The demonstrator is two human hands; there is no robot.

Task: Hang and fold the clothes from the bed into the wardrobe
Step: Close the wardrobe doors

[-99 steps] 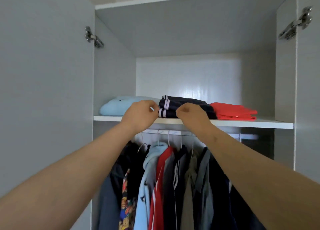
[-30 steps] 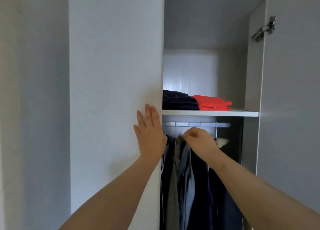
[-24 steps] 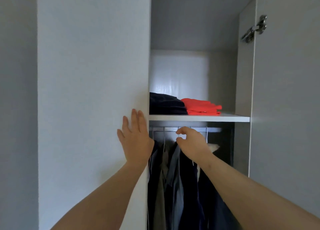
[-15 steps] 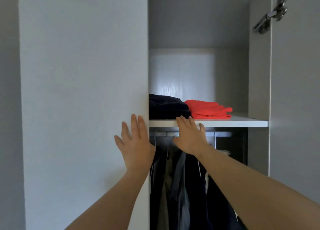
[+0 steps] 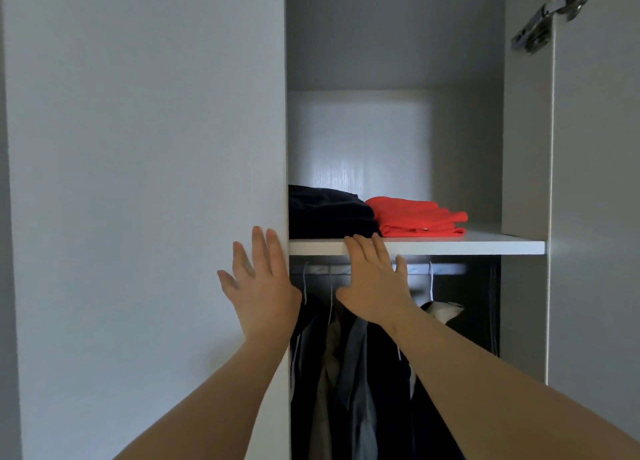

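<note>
My left hand lies flat with spread fingers against the white left wardrobe door, near its edge. My right hand is open, its straight fingertips at the front edge of the white shelf. On the shelf lie a folded dark navy garment and a folded red garment side by side. Below the shelf, dark and grey clothes hang on white hangers from a rail. The left door hides the left part of the shelf.
The right wardrobe door stands open at the right, with a metal hinge near its top. The space above the folded clothes holds nothing. A wall strip shows at the far left.
The left door has swung across the wardrobe's left half under my left hand, hiding the light blue garment. My right hand opened from a curl and rose to the shelf edge.
</note>
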